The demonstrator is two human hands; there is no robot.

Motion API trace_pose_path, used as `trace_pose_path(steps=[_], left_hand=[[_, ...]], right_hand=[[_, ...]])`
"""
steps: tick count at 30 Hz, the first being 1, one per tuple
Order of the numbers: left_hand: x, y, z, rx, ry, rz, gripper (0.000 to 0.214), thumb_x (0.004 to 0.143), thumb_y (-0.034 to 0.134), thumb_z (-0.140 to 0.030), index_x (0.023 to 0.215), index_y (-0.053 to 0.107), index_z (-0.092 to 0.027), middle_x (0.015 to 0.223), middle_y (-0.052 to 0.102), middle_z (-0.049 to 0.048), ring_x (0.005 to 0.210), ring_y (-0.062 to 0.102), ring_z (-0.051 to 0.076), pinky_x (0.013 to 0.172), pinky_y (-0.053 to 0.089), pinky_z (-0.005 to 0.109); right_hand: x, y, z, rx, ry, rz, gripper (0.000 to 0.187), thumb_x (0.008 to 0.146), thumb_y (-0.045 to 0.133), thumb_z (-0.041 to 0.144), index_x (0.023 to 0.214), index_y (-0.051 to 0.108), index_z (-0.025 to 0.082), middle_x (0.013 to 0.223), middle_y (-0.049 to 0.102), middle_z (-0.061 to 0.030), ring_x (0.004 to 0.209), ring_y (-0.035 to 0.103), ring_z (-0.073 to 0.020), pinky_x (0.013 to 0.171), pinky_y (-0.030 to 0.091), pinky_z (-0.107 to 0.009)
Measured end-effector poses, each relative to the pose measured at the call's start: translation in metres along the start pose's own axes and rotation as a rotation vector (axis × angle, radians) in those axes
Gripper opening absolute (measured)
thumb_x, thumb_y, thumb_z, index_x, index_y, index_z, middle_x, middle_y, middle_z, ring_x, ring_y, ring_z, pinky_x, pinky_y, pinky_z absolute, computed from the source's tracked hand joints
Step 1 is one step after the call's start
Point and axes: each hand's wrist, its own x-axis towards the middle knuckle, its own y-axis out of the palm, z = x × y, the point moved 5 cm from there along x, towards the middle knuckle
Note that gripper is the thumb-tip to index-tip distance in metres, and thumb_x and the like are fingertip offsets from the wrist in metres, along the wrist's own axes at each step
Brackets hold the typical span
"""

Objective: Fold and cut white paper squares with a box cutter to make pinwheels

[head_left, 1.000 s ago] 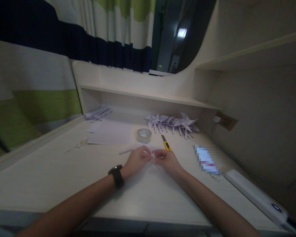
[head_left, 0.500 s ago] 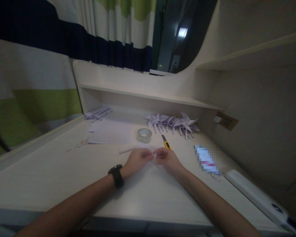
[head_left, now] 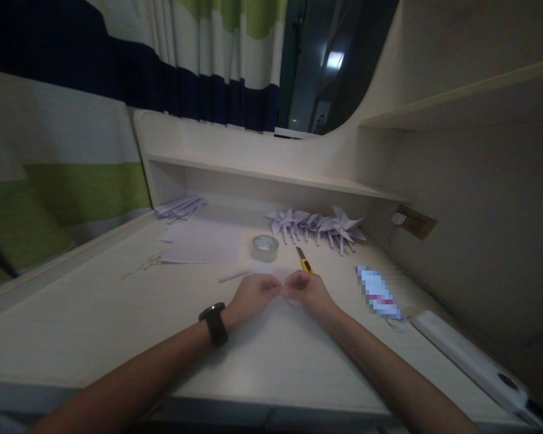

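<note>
Curling just below center, left hand [head_left: 256, 293] and right hand [head_left: 311, 293] have fingertips almost together, any hold too blurred to tell; 1 yellow utility knife [head_left: 306, 264] lies beyond.

Since 1 second ago, my left hand [head_left: 253, 295] has dropped slightly toward the bottom of the frame and edged right, uncovering more of the white paper [head_left: 270, 268] at lower centre.

Dim and soft, edges stretched
</note>
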Motion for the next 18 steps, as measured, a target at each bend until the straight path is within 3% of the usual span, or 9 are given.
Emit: trace_pose_path(steps=[8,12,18], left_hand=[[0.0005,0.0028,0.0032,-0.032,0.007,0.020,0.030,0.083,0.054,-0.038,0.079,0.074,-0.015,0.072,0.071,0.0045,0.064,0.060,0.015,0.056,0.037,0.023],[-0.0003,0.0042,0.0032,-0.048,-0.009,0.038,0.034,0.082,0.053,-0.042,0.077,0.074,-0.015,0.068,0.069,0.0035,0.062,0.058,0.015,0.053,0.034,0.022],[-0.0007,0.0032,0.0045,-0.059,-0.077,0.054,0.032,0.081,0.050,-0.035,0.071,0.073,-0.014,0.058,0.066,0.0018,0.054,0.055,0.013,0.050,0.034,0.021]], right_hand=[[-0.0007,-0.0016,0.0020,-0.067,-0.026,0.065,0.030,0.053,0.083,0.036,0.070,0.070,0.015,0.066,0.067,-0.0023,0.058,0.056,-0.0121,0.058,0.045,-0.026],[0.0013,-0.0045,-0.0025,-0.022,-0.017,0.073,0.030,0.052,0.084,0.034,0.070,0.070,0.014,0.064,0.067,-0.0016,0.057,0.056,-0.0116,0.058,0.044,-0.025],[0.0000,-0.0073,-0.0009,-0.033,0.043,0.143,0.031,0.053,0.084,0.033,0.073,0.070,0.014,0.064,0.066,-0.0010,0.056,0.056,-0.0105,0.056,0.042,-0.024]])
